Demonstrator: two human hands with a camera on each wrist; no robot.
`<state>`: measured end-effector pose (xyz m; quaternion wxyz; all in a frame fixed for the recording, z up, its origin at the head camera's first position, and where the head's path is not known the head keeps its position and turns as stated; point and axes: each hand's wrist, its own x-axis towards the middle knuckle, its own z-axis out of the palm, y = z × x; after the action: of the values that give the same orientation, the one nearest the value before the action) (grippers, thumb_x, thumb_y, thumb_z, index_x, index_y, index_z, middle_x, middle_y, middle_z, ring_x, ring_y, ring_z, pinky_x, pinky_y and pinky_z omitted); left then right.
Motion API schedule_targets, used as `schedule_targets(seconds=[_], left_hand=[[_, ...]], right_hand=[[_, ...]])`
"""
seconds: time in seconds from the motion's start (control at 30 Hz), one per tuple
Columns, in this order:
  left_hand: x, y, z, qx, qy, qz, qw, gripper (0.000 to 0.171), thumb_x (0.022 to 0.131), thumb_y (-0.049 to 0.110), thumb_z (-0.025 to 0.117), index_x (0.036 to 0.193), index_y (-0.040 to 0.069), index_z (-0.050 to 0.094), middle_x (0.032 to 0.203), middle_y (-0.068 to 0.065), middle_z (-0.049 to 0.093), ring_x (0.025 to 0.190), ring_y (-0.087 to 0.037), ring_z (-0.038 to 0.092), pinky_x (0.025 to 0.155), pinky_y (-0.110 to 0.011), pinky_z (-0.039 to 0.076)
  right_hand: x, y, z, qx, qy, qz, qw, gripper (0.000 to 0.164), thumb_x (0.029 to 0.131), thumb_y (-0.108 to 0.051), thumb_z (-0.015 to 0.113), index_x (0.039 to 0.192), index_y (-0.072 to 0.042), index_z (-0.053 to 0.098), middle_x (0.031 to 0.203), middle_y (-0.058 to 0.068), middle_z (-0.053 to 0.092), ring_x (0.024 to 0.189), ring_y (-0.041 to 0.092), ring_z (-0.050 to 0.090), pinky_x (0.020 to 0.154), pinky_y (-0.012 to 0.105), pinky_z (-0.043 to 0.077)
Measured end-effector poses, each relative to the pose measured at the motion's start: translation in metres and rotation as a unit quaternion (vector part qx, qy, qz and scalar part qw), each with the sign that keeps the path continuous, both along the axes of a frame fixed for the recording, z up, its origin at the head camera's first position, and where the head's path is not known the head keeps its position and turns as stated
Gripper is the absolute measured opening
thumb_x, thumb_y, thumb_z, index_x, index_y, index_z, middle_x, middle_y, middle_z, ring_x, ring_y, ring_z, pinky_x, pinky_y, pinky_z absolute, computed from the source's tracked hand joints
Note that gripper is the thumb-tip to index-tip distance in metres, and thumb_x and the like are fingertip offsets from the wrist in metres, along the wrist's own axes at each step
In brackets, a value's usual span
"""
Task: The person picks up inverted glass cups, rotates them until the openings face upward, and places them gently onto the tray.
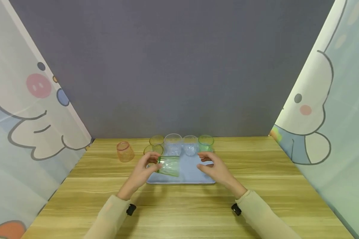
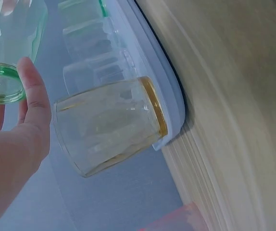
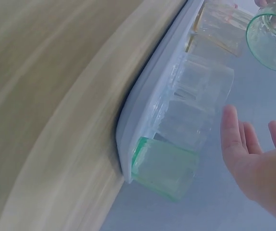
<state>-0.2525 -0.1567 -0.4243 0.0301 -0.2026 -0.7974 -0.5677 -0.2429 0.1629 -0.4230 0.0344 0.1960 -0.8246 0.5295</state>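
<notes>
My left hand pinches a light green glass tumbler by its base end. The tumbler lies on its side in the air over a pale blue tray, its mouth toward the right. Across from it my right hand holds nothing, thumb and fingers spread apart. Along the tray's back stand two clear glasses and another green glass, the latter at the right end. Two amber-tinted glasses stand at the tray's left, the nearer amber glass close to my left hand.
A pinkish-orange glass stands on the wooden table left of the tray, apparently upside down. Behind the table rises a dark grey panel. Cartoon-printed curtains hang along both sides.
</notes>
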Motion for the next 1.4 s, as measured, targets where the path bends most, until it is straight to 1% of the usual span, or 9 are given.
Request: schedule_targets(seconds=[0.23, 0.43, 0.53, 0.77, 0.93, 1.07, 1.23, 1.37, 1.4], left_hand=[[0.000, 0.006, 0.002, 0.003, -0.001, -0.010, 0.9999, 0.035, 0.099, 0.018, 0.068, 0.130, 0.005, 0.058, 0.123, -0.013, 0.057, 0.113, -0.030, 0.055, 0.086, -0.036, 0.054], [0.004, 0.011, 0.003, 0.018, -0.017, -0.008, 0.9997, 0.033, 0.098, 0.015, 0.067, 0.129, 0.006, 0.058, 0.124, -0.014, 0.056, 0.114, -0.030, 0.054, 0.085, -0.035, 0.055], [0.005, 0.013, 0.003, 0.020, -0.022, -0.010, 0.9995, 0.033, 0.098, 0.015, 0.067, 0.129, 0.008, 0.058, 0.125, -0.014, 0.056, 0.115, -0.030, 0.054, 0.086, -0.035, 0.055], [0.004, 0.014, 0.004, 0.030, -0.021, -0.015, 0.9992, 0.032, 0.099, 0.013, 0.066, 0.129, 0.007, 0.058, 0.126, -0.015, 0.055, 0.115, -0.031, 0.053, 0.086, -0.035, 0.055], [0.005, 0.016, 0.005, 0.039, -0.027, -0.023, 0.9986, 0.033, 0.099, 0.015, 0.066, 0.130, 0.008, 0.056, 0.129, -0.015, 0.053, 0.117, -0.031, 0.052, 0.088, -0.037, 0.055], [0.007, 0.018, 0.005, 0.048, -0.028, -0.030, 0.9980, 0.034, 0.098, 0.014, 0.066, 0.130, 0.006, 0.056, 0.128, -0.016, 0.053, 0.117, -0.032, 0.053, 0.089, -0.038, 0.055], [0.008, 0.022, 0.005, 0.054, -0.036, -0.039, 0.9971, 0.034, 0.098, 0.013, 0.066, 0.130, 0.005, 0.056, 0.129, -0.016, 0.053, 0.117, -0.032, 0.053, 0.090, -0.040, 0.055], [0.007, 0.024, 0.004, 0.058, -0.043, -0.044, 0.9964, 0.033, 0.098, 0.014, 0.065, 0.129, 0.007, 0.056, 0.128, -0.016, 0.053, 0.117, -0.031, 0.053, 0.090, -0.041, 0.054], [0.007, 0.025, 0.003, 0.060, -0.043, -0.045, 0.9962, 0.033, 0.098, 0.013, 0.065, 0.129, 0.006, 0.055, 0.128, -0.016, 0.053, 0.116, -0.030, 0.053, 0.090, -0.040, 0.054]], right_hand=[[0.000, -0.002, 0.004, -0.010, -0.002, 0.009, 1.000, 0.047, 0.097, -0.021, 0.069, 0.140, -0.005, 0.057, 0.135, 0.018, 0.057, 0.124, 0.037, 0.054, 0.099, 0.049, 0.049], [0.001, -0.005, 0.006, -0.023, -0.001, 0.026, 0.999, 0.049, 0.098, -0.021, 0.069, 0.142, -0.005, 0.055, 0.137, 0.018, 0.057, 0.124, 0.038, 0.055, 0.098, 0.045, 0.051], [0.002, -0.007, 0.007, -0.035, 0.001, 0.033, 0.999, 0.048, 0.097, -0.018, 0.069, 0.142, -0.005, 0.055, 0.137, 0.018, 0.057, 0.123, 0.040, 0.055, 0.097, 0.043, 0.052], [0.004, -0.010, 0.008, -0.049, -0.003, 0.038, 0.998, 0.049, 0.097, -0.017, 0.069, 0.142, -0.005, 0.055, 0.137, 0.018, 0.056, 0.122, 0.035, 0.056, 0.096, 0.037, 0.053], [0.006, -0.011, 0.009, -0.068, -0.007, 0.044, 0.997, 0.049, 0.097, -0.016, 0.069, 0.142, -0.004, 0.054, 0.137, 0.018, 0.056, 0.124, 0.040, 0.054, 0.095, 0.034, 0.053], [0.006, -0.014, 0.010, -0.077, 0.001, 0.055, 0.996, 0.048, 0.097, -0.015, 0.068, 0.142, -0.003, 0.054, 0.136, 0.019, 0.057, 0.124, 0.042, 0.054, 0.096, 0.037, 0.053], [0.008, -0.016, 0.011, -0.080, -0.003, 0.065, 0.995, 0.048, 0.097, -0.016, 0.068, 0.142, -0.006, 0.054, 0.137, 0.018, 0.056, 0.125, 0.045, 0.053, 0.097, 0.043, 0.052], [0.009, -0.016, 0.010, -0.084, 0.000, 0.068, 0.994, 0.048, 0.097, -0.015, 0.068, 0.142, -0.005, 0.054, 0.136, 0.019, 0.056, 0.123, 0.048, 0.053, 0.095, 0.042, 0.053], [0.010, -0.016, 0.009, -0.088, 0.001, 0.069, 0.994, 0.048, 0.097, -0.015, 0.068, 0.142, -0.004, 0.054, 0.135, 0.020, 0.056, 0.123, 0.049, 0.052, 0.094, 0.040, 0.053]])
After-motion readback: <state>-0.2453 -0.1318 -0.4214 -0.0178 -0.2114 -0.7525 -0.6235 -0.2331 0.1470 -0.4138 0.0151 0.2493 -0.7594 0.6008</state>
